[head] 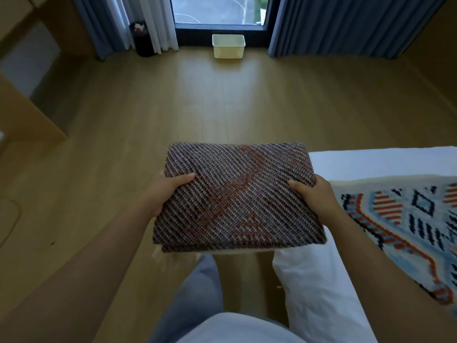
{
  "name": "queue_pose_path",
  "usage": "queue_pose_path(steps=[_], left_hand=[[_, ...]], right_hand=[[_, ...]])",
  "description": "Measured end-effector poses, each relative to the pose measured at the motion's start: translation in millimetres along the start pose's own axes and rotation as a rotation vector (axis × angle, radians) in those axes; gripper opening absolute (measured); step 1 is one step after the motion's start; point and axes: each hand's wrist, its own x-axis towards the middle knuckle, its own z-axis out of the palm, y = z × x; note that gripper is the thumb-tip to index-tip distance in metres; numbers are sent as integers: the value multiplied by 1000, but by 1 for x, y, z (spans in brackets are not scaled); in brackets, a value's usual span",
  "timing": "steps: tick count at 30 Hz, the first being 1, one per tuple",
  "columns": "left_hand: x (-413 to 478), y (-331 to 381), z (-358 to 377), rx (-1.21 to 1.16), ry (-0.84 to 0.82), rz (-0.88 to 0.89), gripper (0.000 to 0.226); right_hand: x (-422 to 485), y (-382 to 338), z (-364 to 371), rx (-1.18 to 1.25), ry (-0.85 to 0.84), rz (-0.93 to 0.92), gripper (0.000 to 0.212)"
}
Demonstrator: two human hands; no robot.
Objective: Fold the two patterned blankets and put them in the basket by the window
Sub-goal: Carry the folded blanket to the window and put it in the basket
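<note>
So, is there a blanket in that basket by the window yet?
No, the basket is bare inside; the folded blanket is held up and the bright blanket lies on the bed.

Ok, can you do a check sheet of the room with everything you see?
Surface: wooden floor; white bed at right.
Job's things: folded brown blanket, held up; blue-and-orange blanket spread on the bed; pale basket under the window, nothing seen inside.
Clutter: black bin left of the basket.
Hands: left hand and right hand grip the folded blanket's sides.
Cables: thin cord on floor, far left.
Surroundings: blue curtains, wooden furniture at left.
</note>
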Motion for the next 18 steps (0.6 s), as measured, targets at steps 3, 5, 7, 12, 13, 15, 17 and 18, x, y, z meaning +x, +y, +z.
queue_pose_path(steps=[3,5,7,12,13,15,17,18], left_hand=[[67,47,-2,11,-33,17,67],[107,78,-2,14,-61,15,68],[150,111,0,25,-76,19,66],[252,176,19,44,-116,-4,62],[275,187,25,48,-114,-13,63],[317,208,39,55,-98,-27,63],[362,232,57,54,-73,-17,58],[384,243,66,54,-66,-8,56]], right_hand=[[65,-29,14,0,37,19,49],[101,-47,20,15,48,29,47],[142,-65,24,51,63,50,46],[245,-100,26,137,64,69,45],[269,-105,26,142,67,70,44],[315,-114,23,142,85,69,38],[369,-125,17,154,92,66,34],[395,-131,13,153,89,62,33]])
